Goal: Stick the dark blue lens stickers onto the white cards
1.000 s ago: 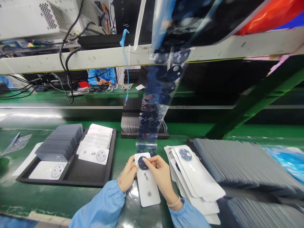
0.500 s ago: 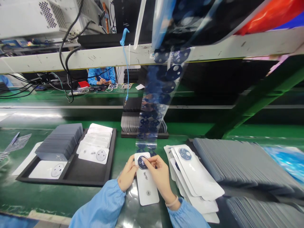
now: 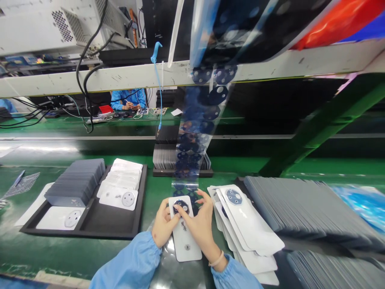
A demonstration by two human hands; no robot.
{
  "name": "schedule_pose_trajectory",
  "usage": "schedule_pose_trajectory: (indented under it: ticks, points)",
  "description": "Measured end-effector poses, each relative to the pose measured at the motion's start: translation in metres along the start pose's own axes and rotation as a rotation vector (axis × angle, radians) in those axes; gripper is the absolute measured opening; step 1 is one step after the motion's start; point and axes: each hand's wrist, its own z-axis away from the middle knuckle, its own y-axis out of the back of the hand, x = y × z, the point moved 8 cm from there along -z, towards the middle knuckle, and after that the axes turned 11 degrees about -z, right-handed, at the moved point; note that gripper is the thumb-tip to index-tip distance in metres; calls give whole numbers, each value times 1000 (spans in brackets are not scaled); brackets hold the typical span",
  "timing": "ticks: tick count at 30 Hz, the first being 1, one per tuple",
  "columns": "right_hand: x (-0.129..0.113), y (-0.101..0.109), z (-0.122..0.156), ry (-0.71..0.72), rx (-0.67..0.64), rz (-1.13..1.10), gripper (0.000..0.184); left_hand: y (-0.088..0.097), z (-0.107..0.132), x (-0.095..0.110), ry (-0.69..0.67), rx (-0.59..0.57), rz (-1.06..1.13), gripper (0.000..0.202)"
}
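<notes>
A white phone back cover (image 3: 185, 241) lies on the bench in front of me, with a dark round camera film (image 3: 180, 206) at its top end. My left hand (image 3: 162, 225) grips the cover's left edge. My right hand (image 3: 197, 224) rests over its right side, fingers spread, fingertips pressing on the round film. A clear strip carrying several dark round films (image 3: 192, 148) hangs down from above and ends just beyond the cover.
A black tray (image 3: 120, 224) at left holds white covers (image 3: 123, 182) and grey stacks (image 3: 76, 182). A fanned pile of white covers (image 3: 249, 233) and rows of grey pieces (image 3: 303, 208) lie at right. Another black tray (image 3: 182, 170) stands behind. A person in blue works far back (image 3: 129, 98).
My right hand's fingers have spread out and now press flat on the round film; before, they pinched it at the cover's top. The cover has barely shifted.
</notes>
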Motion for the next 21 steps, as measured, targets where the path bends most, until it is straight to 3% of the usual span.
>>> schedule_pose_trajectory:
  ticks: [4, 9, 17, 21]
  points:
    - [10, -23, 5, -268, -276, -196, 31, 2, -1, -1, -8, 0, -23, 53]
    - [6, -26, 3, -300, -282, -289, 34, 5, -2, -1, -4, 19, -26, 57]
    - [4, -38, 5, -285, -525, -484, 28, 13, -5, 0, 1, 82, 133, 49]
    - [7, -46, 15, -308, -587, -481, 40, 15, -7, -6, 8, 93, 173, 43]
